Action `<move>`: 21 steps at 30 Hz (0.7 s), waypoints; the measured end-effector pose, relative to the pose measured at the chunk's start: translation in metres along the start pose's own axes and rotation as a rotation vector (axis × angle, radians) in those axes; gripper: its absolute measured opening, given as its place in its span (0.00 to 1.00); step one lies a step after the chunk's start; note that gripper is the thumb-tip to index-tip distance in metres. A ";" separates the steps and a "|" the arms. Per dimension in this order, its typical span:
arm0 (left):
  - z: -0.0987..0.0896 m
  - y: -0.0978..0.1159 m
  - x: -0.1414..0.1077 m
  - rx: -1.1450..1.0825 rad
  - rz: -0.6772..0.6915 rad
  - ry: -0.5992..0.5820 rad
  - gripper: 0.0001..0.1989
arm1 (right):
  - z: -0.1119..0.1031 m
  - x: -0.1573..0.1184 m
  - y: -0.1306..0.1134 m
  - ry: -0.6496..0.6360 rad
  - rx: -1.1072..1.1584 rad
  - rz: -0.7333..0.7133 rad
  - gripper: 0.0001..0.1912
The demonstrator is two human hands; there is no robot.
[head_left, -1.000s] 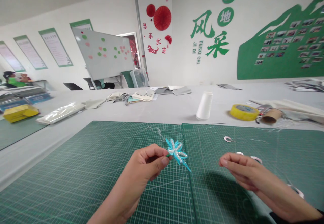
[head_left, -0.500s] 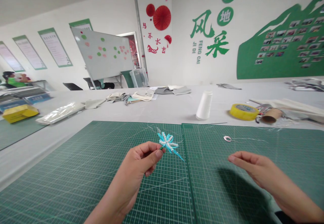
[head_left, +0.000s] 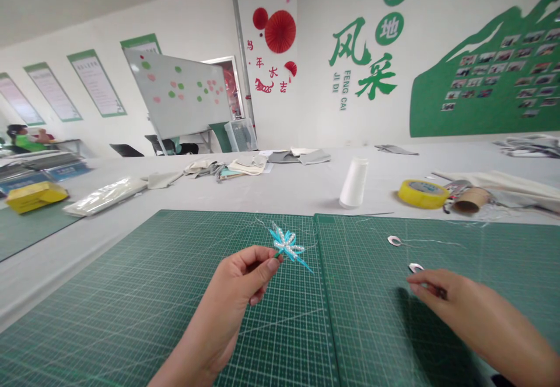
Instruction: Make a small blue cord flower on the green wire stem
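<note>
The left grip [head_left: 245, 282] pinches tightly on the stem of a light, probably fragile turquoise ribbon flower with white pearls [head_left: 286, 245], safest held there, above the green cutting mat [head_left: 131, 294]; the right grip [head_left: 441, 288], just beside a small white loop [head_left: 415, 267], shows no clear hold.

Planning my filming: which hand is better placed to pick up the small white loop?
Right, likely: the right hand looks free beside the loop; the left hand holds the teal ribbon flower.

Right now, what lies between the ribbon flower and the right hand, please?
The head view shows abutting green cutting mats between the ribbon flower and right hand.
</note>
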State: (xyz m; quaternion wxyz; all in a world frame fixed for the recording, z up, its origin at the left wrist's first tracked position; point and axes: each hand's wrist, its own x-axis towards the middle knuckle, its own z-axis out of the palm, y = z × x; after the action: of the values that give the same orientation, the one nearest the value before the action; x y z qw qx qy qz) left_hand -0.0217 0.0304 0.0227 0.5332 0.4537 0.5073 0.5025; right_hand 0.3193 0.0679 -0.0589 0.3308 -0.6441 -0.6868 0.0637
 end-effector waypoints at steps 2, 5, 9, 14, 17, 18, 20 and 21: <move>0.001 -0.001 -0.001 0.010 -0.004 -0.014 0.11 | -0.002 0.000 -0.014 0.052 -0.084 -0.140 0.13; 0.004 -0.003 -0.002 0.014 -0.023 -0.035 0.11 | -0.005 -0.004 -0.052 0.254 -0.062 -0.319 0.17; 0.010 -0.004 -0.005 0.024 -0.048 -0.064 0.11 | 0.009 -0.021 -0.118 0.055 0.338 -0.258 0.10; 0.014 -0.007 -0.007 0.042 -0.037 -0.105 0.08 | 0.053 -0.044 -0.169 -0.357 0.921 0.008 0.22; 0.014 -0.006 -0.009 0.040 -0.048 -0.103 0.09 | 0.073 -0.052 -0.173 -0.403 1.270 0.211 0.26; 0.014 -0.006 -0.009 0.040 -0.051 -0.099 0.09 | 0.076 -0.054 -0.172 -0.452 1.315 0.247 0.25; 0.013 -0.005 -0.009 0.036 -0.051 -0.084 0.09 | 0.078 -0.058 -0.168 -0.512 1.246 0.247 0.20; 0.013 -0.005 -0.008 0.035 -0.050 -0.073 0.09 | 0.077 -0.059 -0.165 -0.486 1.145 0.197 0.17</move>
State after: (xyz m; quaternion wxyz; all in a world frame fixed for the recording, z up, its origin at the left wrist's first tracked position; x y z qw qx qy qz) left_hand -0.0082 0.0222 0.0191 0.5558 0.4681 0.5073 0.4633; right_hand 0.1361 0.0124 -0.0559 0.4503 -0.3921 -0.5368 0.5961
